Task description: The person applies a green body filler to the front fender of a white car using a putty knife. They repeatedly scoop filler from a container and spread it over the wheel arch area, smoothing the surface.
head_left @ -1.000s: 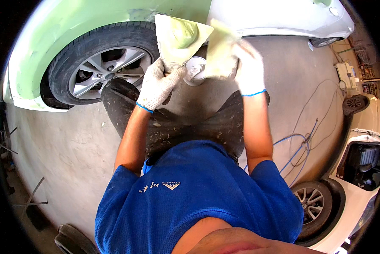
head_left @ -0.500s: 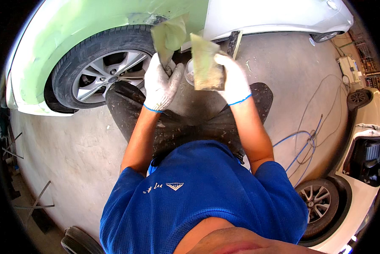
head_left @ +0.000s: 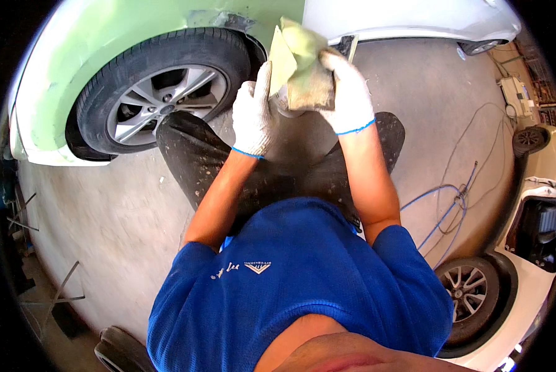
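My left hand, in a white knitted glove with a blue cuff, has its fingers up against the left edge of a folded yellow-green sheet that looks like sandpaper. My right hand, gloved the same way, grips a worn sandpaper sheet from its right side. This sheet is creased, and its lower part is brown and dirty. The two pieces overlap in front of my knees. Just to the left is a car fender with green-tinted filler and a bare grey patch above the tyre.
The fender's wheel stands close to my left knee. Partly hidden behind the sheets is a round can. A blue hose loops on the concrete at the right, near another car's wheel. A loose tyre lies lower left.
My left hand has moved right, bringing its sheet against the one in my right hand. The right sheet has risen slightly. The two were apart before.
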{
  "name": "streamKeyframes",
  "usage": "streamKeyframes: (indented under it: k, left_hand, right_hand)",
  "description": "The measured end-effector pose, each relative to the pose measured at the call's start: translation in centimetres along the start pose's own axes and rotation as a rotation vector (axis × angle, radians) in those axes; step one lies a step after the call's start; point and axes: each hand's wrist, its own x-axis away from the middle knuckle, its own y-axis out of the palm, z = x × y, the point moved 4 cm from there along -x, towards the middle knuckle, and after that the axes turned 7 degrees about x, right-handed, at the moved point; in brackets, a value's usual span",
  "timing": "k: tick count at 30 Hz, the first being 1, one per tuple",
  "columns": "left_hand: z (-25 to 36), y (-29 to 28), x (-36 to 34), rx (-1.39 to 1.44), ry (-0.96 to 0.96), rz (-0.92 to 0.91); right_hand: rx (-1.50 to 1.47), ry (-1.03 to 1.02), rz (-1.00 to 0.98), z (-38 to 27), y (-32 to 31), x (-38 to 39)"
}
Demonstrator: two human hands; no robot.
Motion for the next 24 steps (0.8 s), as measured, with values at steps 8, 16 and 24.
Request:
streamKeyframes:
  k: [8, 16, 24]
  left_hand:
    - [-0.8, -1.8, 1.3, 0.906, -0.795, -0.266]
    - [0.1, -2.7, 0.0, 0.877, -0.636, -0.342]
    - [1.7, -3.2, -1.6, 0.880, -0.422, -0.245]
  right_hand:
    - [0.362, -0.615, 0.239, -5.5, -1.6, -0.9]
    - [1.007, -0.467, -0.064, -3.6, 0.2, -2.2]
    - [1.633, -1.197, -0.091, -2.3, 5.1, 2.6]
